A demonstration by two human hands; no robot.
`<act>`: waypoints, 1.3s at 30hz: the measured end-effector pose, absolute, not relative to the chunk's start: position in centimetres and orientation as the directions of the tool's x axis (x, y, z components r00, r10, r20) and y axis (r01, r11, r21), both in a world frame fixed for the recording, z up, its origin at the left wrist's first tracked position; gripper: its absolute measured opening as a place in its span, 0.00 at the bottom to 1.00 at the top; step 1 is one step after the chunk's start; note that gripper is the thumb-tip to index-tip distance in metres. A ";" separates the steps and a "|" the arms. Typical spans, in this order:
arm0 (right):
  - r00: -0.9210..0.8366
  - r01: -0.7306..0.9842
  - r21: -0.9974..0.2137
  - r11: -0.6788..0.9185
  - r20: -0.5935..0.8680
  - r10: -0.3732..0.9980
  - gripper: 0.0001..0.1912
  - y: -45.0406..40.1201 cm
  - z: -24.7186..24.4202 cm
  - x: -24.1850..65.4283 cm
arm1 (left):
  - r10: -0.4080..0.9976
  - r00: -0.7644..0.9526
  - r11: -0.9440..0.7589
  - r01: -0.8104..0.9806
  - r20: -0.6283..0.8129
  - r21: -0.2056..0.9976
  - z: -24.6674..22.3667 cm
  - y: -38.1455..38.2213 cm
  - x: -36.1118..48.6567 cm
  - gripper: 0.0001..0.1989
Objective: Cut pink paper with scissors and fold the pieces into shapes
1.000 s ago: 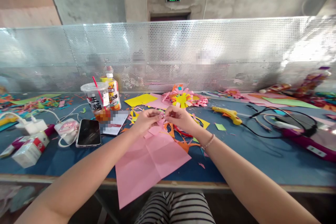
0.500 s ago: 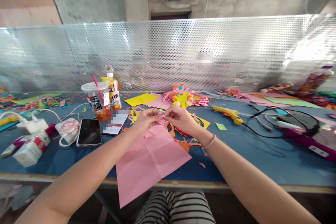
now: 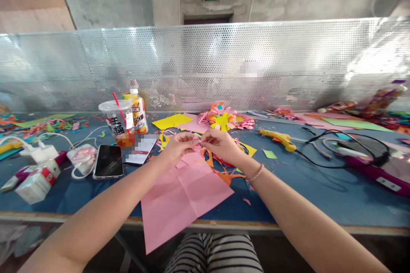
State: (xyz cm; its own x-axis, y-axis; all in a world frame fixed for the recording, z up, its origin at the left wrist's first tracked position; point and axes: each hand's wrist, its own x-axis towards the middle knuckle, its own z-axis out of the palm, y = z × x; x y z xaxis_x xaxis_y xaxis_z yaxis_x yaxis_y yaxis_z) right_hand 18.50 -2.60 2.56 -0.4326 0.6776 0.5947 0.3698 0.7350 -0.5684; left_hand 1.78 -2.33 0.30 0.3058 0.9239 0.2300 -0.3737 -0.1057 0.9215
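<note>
My left hand (image 3: 179,147) and my right hand (image 3: 221,143) meet above the table, fingertips close together. Both are closed in a pinch on a small piece of pink paper (image 3: 197,140), whose exact shape is mostly hidden by the fingers. Beneath them lies a creased pink paper sheet (image 3: 182,196), its near corner hanging over the table's front edge. A smaller pink paper piece (image 3: 185,161) rests on the sheet's upper part. Orange paper scraps (image 3: 229,178) lie beside the sheet, under my right wrist. Just beyond my hands sits a pink and yellow paper flower (image 3: 223,121).
A yellow glue gun (image 3: 278,138) with a black cable lies to the right. On the left are a phone (image 3: 109,161), a plastic cup (image 3: 115,119) with a red straw, a drink bottle (image 3: 138,113), chargers and a tissue pack (image 3: 38,181). A perforated metal panel (image 3: 198,59) stands behind.
</note>
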 end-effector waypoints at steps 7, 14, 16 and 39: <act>-0.436 0.373 -0.569 0.733 0.589 0.680 0.02 -2.5 2.5 18.6 | 0.927 0.307 -0.094 -0.369 0.217 0.925 0.4 -2.3 1.8 0.12; -0.451 0.394 -0.554 0.734 0.580 0.679 0.02 -2.6 2.7 18.6 | 0.931 0.300 -0.098 -0.347 0.210 0.933 0.4 -2.4 1.8 0.12; -0.452 0.399 -0.552 0.732 0.576 0.681 0.02 -2.6 2.7 18.6 | 0.932 0.297 -0.099 -0.342 0.207 0.935 0.4 -2.4 1.8 0.12; -0.469 0.432 -0.524 0.734 0.565 0.679 0.03 -2.5 2.5 18.5 | 0.908 0.282 -0.274 -0.156 0.309 0.949 0.9 -2.8 1.9 0.09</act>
State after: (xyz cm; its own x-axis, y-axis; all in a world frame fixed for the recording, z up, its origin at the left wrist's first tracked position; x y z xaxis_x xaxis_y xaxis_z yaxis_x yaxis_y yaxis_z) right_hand 18.54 -2.54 2.52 -0.4688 0.6791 0.5648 0.4320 0.7340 -0.5240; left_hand 1.90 -2.77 0.93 0.2817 0.9084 0.3089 -0.1557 -0.2744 0.9489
